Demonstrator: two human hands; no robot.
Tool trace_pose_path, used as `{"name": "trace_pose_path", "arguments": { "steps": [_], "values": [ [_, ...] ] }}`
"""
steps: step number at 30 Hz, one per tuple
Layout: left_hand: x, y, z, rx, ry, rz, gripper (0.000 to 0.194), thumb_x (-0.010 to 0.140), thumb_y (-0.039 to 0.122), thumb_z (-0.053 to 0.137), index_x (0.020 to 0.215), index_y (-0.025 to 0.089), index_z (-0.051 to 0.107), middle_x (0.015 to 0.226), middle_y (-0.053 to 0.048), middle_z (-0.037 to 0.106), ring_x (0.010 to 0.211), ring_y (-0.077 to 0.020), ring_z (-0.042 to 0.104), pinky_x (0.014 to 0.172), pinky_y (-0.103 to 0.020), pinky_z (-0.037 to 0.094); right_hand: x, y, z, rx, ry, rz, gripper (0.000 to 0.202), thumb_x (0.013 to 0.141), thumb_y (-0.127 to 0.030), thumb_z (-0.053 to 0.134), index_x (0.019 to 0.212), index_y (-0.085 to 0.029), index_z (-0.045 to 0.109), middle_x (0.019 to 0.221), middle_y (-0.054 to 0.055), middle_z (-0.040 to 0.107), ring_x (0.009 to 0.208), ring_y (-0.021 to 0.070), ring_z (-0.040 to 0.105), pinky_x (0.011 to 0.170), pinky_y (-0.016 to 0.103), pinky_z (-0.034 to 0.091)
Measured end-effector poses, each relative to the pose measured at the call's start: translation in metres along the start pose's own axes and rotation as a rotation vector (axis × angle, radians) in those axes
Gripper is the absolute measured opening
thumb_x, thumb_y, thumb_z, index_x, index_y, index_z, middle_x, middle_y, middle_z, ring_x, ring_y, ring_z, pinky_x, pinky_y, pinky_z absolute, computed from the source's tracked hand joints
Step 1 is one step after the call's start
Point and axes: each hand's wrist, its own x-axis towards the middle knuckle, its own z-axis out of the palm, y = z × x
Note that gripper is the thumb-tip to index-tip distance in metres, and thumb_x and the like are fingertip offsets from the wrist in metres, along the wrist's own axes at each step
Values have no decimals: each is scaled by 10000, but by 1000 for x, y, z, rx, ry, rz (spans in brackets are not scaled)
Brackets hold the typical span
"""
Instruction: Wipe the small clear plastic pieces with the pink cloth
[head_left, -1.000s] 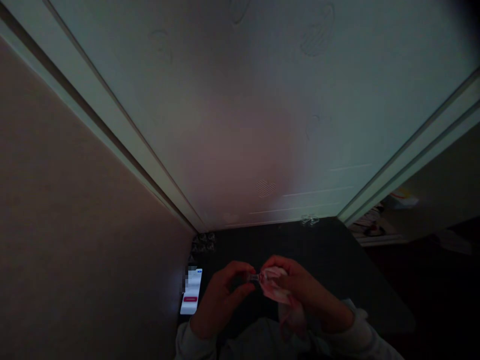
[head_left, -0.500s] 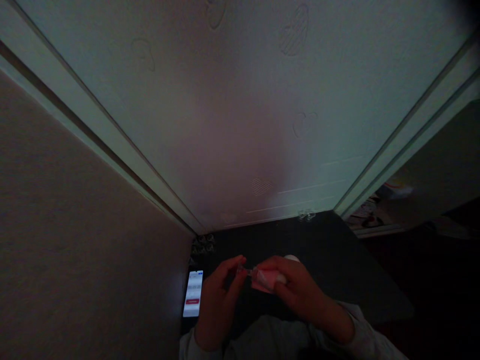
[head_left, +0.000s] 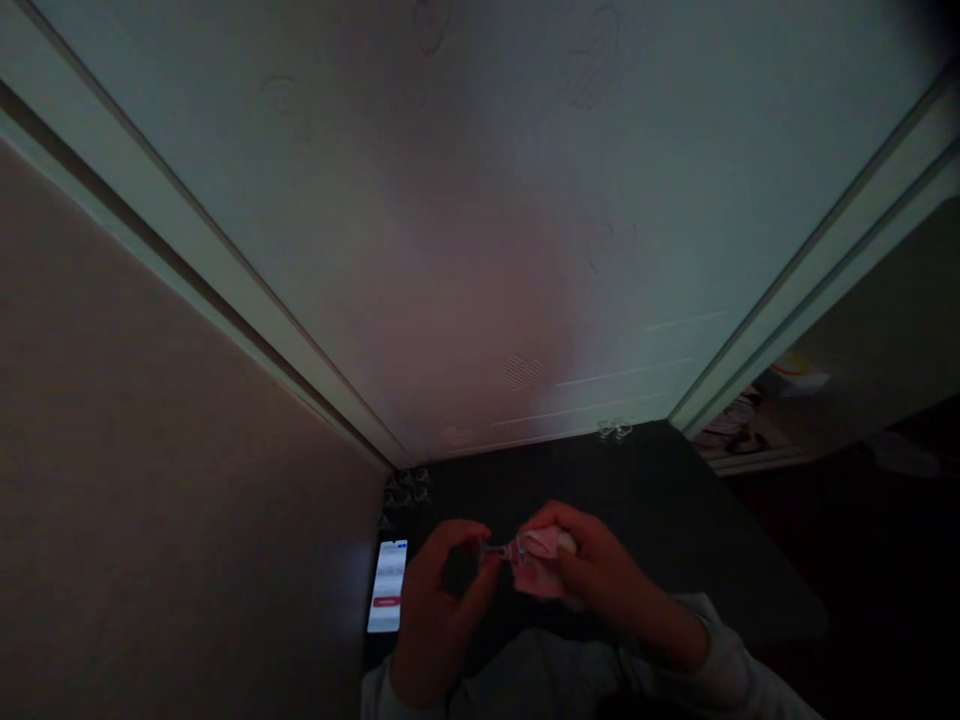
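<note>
A small clear stemmed glass (head_left: 498,551) lies sideways between my hands, low over the dark table. My left hand (head_left: 444,590) pinches its left end between thumb and fingers. In my right hand (head_left: 604,565) is a pink cloth (head_left: 538,578), bunched against the glass's other end, which it partly hides. Something white and rounded (head_left: 568,542) shows within the right hand's grip; its kind is unclear in the dim light.
On the dark table (head_left: 675,520), several small clear glasses (head_left: 406,487) are grouped at the back left corner. Two similar clear pieces (head_left: 615,429) stand at the back right. A lit phone (head_left: 388,588) lies left of my hand. A pale heart-patterned panel (head_left: 465,250) rises behind.
The pink cloth has turned and bunched differently in my right hand, whose fingers have shifted around it. My left hand has moved only slightly and keeps hold of the glass.
</note>
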Motion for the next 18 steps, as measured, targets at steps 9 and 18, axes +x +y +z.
{"name": "trace_pose_path", "arguments": {
  "steps": [9,18],
  "values": [
    [-1,1,-1,76,14,-45,190,644,214,738,821,231,671,789,-13,689,738,-202,615,683,-287,465,7,6,-1,121,47,142,203,726,-373,628,782,-180,604,643,-24,585,485,107,536,371,178,408],
    [7,-15,6,-527,52,-361,210,651,272,744,778,195,596,641,47,591,586,-112,539,571,-213,432,13,18,-4,302,142,92,462,795,-588,529,963,-178,662,821,52,690,710,199,631,630,310,516]
  ]
}}
